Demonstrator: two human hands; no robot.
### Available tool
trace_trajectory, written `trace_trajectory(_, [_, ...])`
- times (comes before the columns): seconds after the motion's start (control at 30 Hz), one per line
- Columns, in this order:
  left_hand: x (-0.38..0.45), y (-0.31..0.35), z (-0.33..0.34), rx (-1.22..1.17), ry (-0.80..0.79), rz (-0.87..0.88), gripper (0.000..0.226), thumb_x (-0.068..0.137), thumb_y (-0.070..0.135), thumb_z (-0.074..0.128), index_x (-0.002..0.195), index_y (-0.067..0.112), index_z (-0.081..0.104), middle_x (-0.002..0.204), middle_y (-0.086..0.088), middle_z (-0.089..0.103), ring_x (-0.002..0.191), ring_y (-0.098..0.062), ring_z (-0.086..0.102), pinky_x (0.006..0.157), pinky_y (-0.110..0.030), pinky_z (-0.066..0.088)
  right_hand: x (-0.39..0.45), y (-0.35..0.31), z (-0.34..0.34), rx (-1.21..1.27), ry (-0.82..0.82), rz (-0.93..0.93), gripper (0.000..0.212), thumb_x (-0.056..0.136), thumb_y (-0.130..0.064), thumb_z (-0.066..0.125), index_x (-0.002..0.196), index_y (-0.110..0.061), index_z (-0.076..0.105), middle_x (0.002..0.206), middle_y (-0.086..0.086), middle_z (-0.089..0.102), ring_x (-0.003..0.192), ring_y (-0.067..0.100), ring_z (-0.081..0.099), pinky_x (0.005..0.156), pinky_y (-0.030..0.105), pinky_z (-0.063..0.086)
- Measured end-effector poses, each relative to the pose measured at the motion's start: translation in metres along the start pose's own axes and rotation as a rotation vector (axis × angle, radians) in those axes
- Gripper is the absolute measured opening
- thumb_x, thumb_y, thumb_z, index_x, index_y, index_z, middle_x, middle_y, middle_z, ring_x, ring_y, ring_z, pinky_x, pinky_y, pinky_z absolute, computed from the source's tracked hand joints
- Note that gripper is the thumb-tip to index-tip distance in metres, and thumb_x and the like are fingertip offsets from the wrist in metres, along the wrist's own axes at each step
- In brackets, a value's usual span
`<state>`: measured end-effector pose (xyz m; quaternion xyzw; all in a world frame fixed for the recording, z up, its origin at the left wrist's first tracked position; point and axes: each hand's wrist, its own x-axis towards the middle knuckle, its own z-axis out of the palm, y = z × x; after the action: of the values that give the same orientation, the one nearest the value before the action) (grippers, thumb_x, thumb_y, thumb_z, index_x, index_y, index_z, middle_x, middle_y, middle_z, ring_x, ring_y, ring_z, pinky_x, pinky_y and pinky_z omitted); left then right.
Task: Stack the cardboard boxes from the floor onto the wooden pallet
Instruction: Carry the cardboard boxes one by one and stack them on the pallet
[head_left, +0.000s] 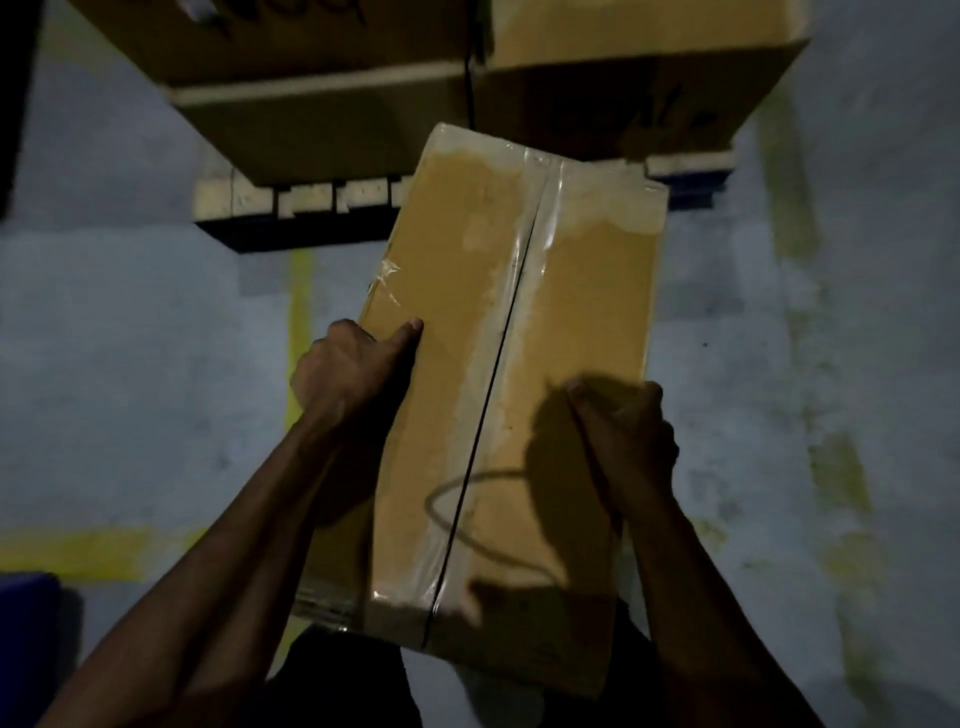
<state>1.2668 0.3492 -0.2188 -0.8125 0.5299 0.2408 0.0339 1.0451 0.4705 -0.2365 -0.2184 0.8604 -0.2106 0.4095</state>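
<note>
Cardboard box (519, 364) is sitting in the center of the frame, held up off the floor (130, 338) btwn both hands, long side running from bottom center up toward the pallet. Clear tape is running down its top seam w/ a dark line along the middle, and a drawn oval mark is showing on the lower part of the top face.

Left hand (348, 369) is gripping the box's left edge at center left of the frame: thumb is pressing flat on the top face, the other fingers are wrapping down over the side, out of view. Right hand (623, 441) is gripping the right edge at center right, fingers curling over onto the top face, casting a dark shadow across the cardboard.

Wooden pallet (249, 200) is lying at upper center, pale slat ends showing over a dark base. Two bigger boxes are already sitting on it side by side: left stacked box (311, 119) and right stacked box (649, 67), a thin dark gap btwn them. Far end of the held box is overlapping the pallet's front edge in the picture; can't tell if it's touching.

Floor is grey concrete w/ worn yellow lines (298, 312) at left and right. Lighting is dim.
</note>
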Motion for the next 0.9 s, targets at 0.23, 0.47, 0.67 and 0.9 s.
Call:
trace_trajectory(0.23, [-0.079,0.069,-0.111,-0.074,0.164,0.146,0.069,0.082,0.083,0.046,0.094,0.015,0.050,0.089,-0.011,0.055,0.080,-0.029,0.051,0.074,-0.038,0.044,-0.053,-0.083,-0.129,-0.002,0.059,-0.115,0.083,0.086,-0.062,0.061,0.146,-0.013,0.031,0.138,0.017,0.049,0.122,0.038,0.049,0.098,0.042,0.041])
trace_trajectory(0.47, [-0.151,0.141,-0.168,-0.205,0.302,0.173,0.073,0.081,0.083,0.045,0.082,0.010,0.052,0.076,-0.008,0.056,0.069,-0.027,0.053,0.064,-0.033,0.042,-0.077,-0.124,-0.237,0.018,0.196,-0.251,0.075,0.082,-0.064,0.062,0.135,-0.016,0.040,0.120,0.012,0.056,0.102,0.032,0.052,0.092,0.041,0.042])
trace_trajectory(0.67, [-0.182,0.208,-0.201,-0.277,0.334,0.209,0.076,0.078,0.086,0.042,0.081,0.012,0.055,0.084,-0.012,0.062,0.079,-0.032,0.060,0.078,-0.041,0.052,-0.074,-0.150,-0.315,0.043,0.269,-0.302,0.083,0.079,-0.069,0.062,0.138,-0.013,0.040,0.131,0.017,0.055,0.119,0.039,0.052,0.101,0.047,0.042])
trace_trajectory(0.9, [-0.175,0.284,-0.222,-0.272,0.323,0.237,0.084,0.074,0.091,0.035,0.091,0.012,0.060,0.083,-0.009,0.061,0.077,-0.031,0.060,0.079,-0.041,0.053,-0.044,-0.186,-0.373,0.043,0.346,-0.330,0.074,0.081,-0.067,0.061,0.128,-0.012,0.046,0.123,0.014,0.059,0.111,0.038,0.056,0.093,0.045,0.046])
